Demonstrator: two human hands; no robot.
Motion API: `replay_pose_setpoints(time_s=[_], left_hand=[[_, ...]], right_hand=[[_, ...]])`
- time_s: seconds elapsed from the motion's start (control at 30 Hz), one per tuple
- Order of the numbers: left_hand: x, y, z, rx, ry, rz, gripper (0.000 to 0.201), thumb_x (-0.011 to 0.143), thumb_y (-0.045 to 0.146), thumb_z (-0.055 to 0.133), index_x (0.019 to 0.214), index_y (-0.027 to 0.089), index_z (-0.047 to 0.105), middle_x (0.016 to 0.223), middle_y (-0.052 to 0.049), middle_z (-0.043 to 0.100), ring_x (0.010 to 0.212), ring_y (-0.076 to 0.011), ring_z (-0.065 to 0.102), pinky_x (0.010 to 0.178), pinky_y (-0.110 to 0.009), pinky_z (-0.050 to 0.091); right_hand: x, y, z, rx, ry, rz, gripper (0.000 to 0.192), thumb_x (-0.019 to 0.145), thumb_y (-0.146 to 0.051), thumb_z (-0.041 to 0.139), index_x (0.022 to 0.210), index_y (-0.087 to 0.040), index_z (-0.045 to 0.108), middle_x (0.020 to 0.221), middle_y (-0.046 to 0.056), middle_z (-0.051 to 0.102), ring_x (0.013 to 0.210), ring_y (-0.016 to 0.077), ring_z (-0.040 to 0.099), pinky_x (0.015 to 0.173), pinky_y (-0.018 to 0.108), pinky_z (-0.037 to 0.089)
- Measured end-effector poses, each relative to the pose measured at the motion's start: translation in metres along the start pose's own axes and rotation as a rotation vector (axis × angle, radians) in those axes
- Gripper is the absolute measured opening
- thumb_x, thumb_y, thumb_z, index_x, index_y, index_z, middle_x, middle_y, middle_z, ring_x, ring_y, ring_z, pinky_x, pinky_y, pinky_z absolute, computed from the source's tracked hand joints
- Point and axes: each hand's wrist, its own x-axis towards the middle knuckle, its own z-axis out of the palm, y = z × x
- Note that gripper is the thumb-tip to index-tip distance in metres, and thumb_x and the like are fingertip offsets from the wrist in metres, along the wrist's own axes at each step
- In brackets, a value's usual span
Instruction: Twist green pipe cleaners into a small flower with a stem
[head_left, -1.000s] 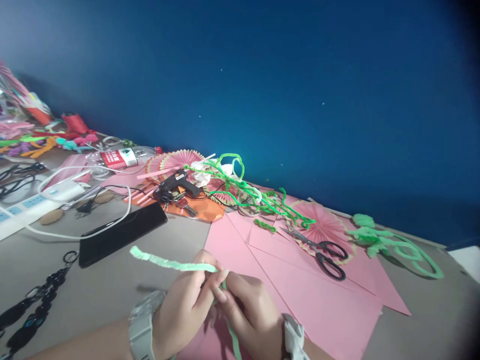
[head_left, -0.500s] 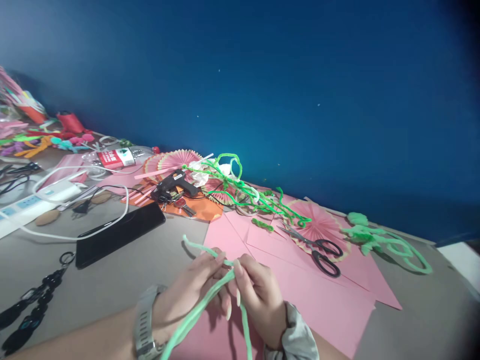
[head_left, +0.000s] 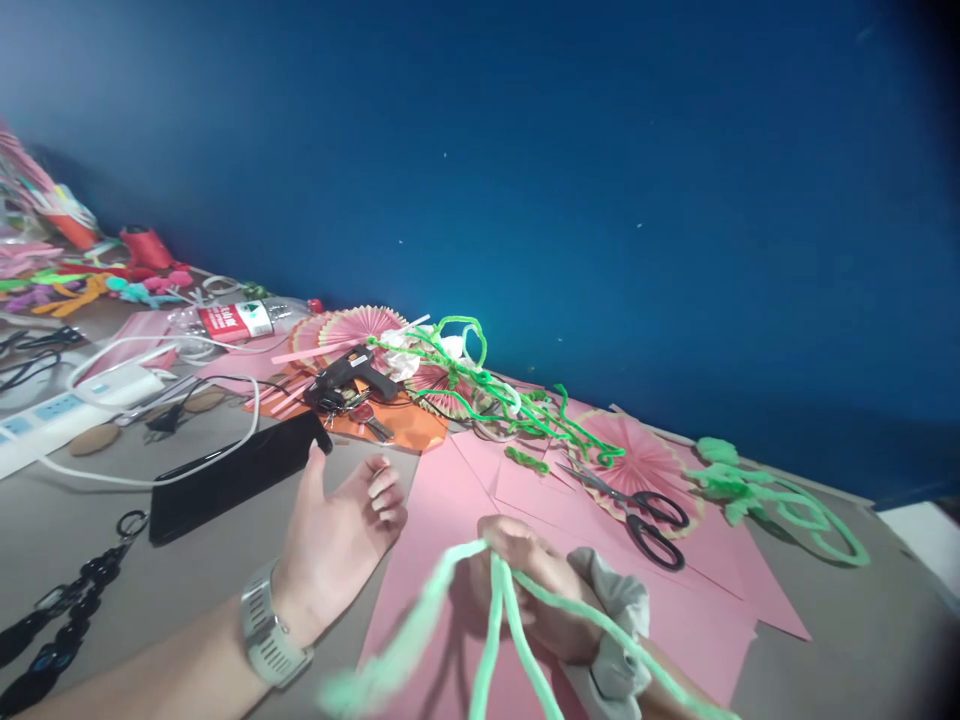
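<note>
My right hand [head_left: 536, 585] pinches a bunch of pale green pipe cleaners [head_left: 491, 630] at one spot, over the pink paper [head_left: 652, 620]. Their long strands spread from the grip toward the bottom of the view; the one on the left is smeared by motion. Apart from them, my left hand [head_left: 337, 545] is raised with its thumb up and fingers loosely curled, nothing in it. A black phone [head_left: 225, 485] lies just behind that hand. Scissors [head_left: 637, 510] with black handles rest on the paper to the right of my right hand.
A black glue gun [head_left: 356, 375] and keys [head_left: 371, 420] lie on orange paper. Behind are pink paper fans [head_left: 637, 450], bright green pipe cleaners [head_left: 555, 415] and a plastic bottle [head_left: 236, 320]. A white power strip [head_left: 75, 410] with cables is at left. A blue wall closes the back.
My left hand has let go of the pipe cleaners and moved left, its thumb now up. My right hand keeps its hold, and the strands have swung and fanned apart.
</note>
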Motion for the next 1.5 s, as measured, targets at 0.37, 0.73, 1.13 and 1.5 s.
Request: replay_pose_setpoints(time_s=[0.37, 0.73, 1.13, 1.5], left_hand=[[-0.018, -0.020, 0.011, 1.183, -0.244, -0.062, 0.027, 0.088, 0.044, 0.045, 0.076, 0.020, 0.049, 0.066, 0.003, 0.046, 0.064, -0.0118, 0.046, 0.061, -0.021, 0.040], [-0.016, -0.021, 0.009, 1.368, -0.184, 0.087, 0.031, 0.091, 0.044, 0.036, 0.078, 0.020, 0.051, 0.071, 0.003, 0.048, 0.069, -0.0127, 0.047, 0.064, -0.021, 0.038], [-0.020, -0.031, 0.008, 1.243, -0.134, 0.038, 0.033, 0.088, 0.046, 0.040, 0.075, 0.020, 0.054, 0.065, 0.001, 0.053, 0.057, -0.0122, 0.050, 0.053, -0.021, 0.042], [-0.028, -0.028, 0.008, 1.453, -0.254, 0.085, 0.022, 0.091, 0.039, 0.039, 0.097, 0.023, 0.051, 0.087, 0.000, 0.056, 0.082, -0.0154, 0.051, 0.073, -0.023, 0.042]], right_hand=[[-0.003, 0.001, 0.013, -0.168, -0.015, 0.036, 0.038, 0.094, -0.043, 0.036, 0.065, -0.020, 0.037, 0.061, -0.005, 0.029, 0.056, 0.0103, 0.029, 0.052, 0.024, 0.028], [-0.009, 0.004, 0.017, -0.028, 0.026, -0.055, 0.021, 0.092, -0.042, 0.042, 0.089, -0.021, 0.044, 0.072, -0.002, 0.041, 0.062, 0.0125, 0.040, 0.057, 0.025, 0.037], [-0.013, 0.016, 0.021, -0.267, 0.134, -0.257, 0.012, 0.091, -0.023, 0.049, 0.102, -0.023, 0.053, 0.082, 0.001, 0.057, 0.070, 0.0136, 0.055, 0.063, 0.025, 0.044], [-0.006, 0.015, 0.018, -0.202, 0.195, -0.100, 0.008, 0.090, -0.028, 0.052, 0.093, -0.022, 0.055, 0.075, -0.002, 0.057, 0.064, 0.0121, 0.053, 0.061, 0.025, 0.042]])
